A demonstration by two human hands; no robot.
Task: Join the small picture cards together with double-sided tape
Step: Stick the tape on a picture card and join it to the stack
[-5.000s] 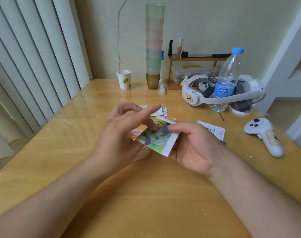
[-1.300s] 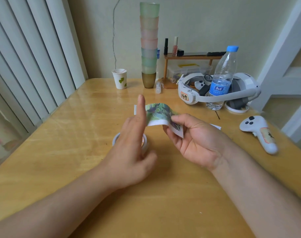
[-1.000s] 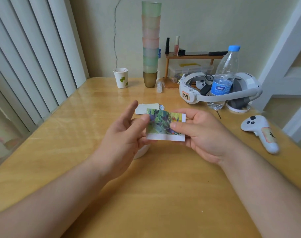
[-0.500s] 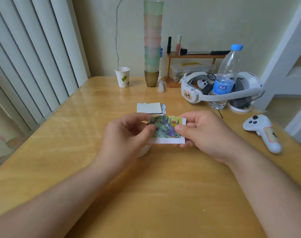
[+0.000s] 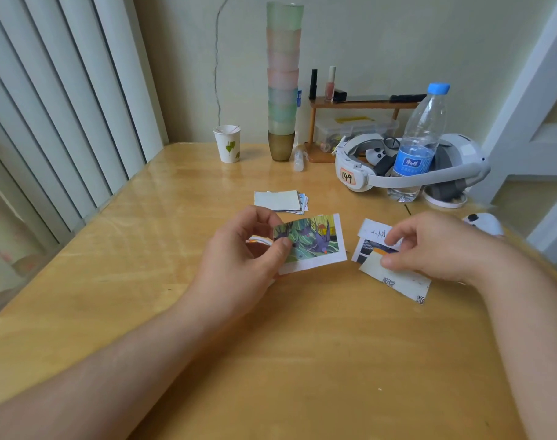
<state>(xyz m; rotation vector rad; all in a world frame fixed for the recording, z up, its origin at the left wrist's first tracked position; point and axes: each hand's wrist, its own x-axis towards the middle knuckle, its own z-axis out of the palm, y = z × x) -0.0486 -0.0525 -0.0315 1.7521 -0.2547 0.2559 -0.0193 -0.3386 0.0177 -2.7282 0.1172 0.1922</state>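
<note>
Tape roll: mostly hidden behind left hand. White controller: largely covered by right hand. Card print under right fingers: illegible.

Pale green-cream wall at the back, thin crack running down it above the paper cup. Vertical white blind slats along the left side, soft daylight through them, patterned curtain visible low behind. Glossy light-wood table filling most of the view, glare patches on the near-left part. Small wooden shelf riser against the back wall, clear plastic storage box beneath it. White panelled door or frame at the right edge. Even, diffuse light, faint shadows only
</note>
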